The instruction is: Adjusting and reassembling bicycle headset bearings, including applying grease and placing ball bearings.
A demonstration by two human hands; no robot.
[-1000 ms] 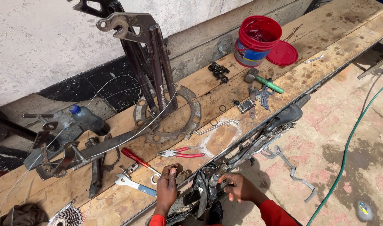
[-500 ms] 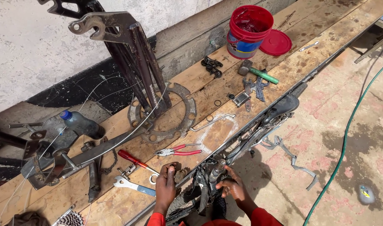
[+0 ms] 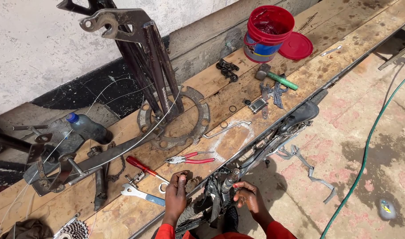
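My left hand (image 3: 177,193) rests at the front edge of the wooden bench (image 3: 238,95), its fingertips on a small dark greasy part (image 3: 192,183). My right hand (image 3: 248,198) grips the black bicycle part (image 3: 224,190) that leans against the bench edge, fingers curled around it. The bicycle (image 3: 273,137) lies along the bench front, saddle (image 3: 300,116) toward the right. Red-handled pliers (image 3: 190,158), a red-handled screwdriver (image 3: 142,167) and a blue-handled spanner (image 3: 140,194) lie just beyond my left hand.
A dark bike frame (image 3: 140,53) stands on a metal ring (image 3: 184,121). Farther right are a red bucket (image 3: 266,33) with its lid (image 3: 295,45) and a green-handled hammer (image 3: 275,77). A plastic bottle (image 3: 88,128) lies left. A green hose (image 3: 366,150) crosses the floor.
My view has shifted slightly. My right hand has moved in closer to the bicycle part and now holds it; my left hand stays at the bench edge.
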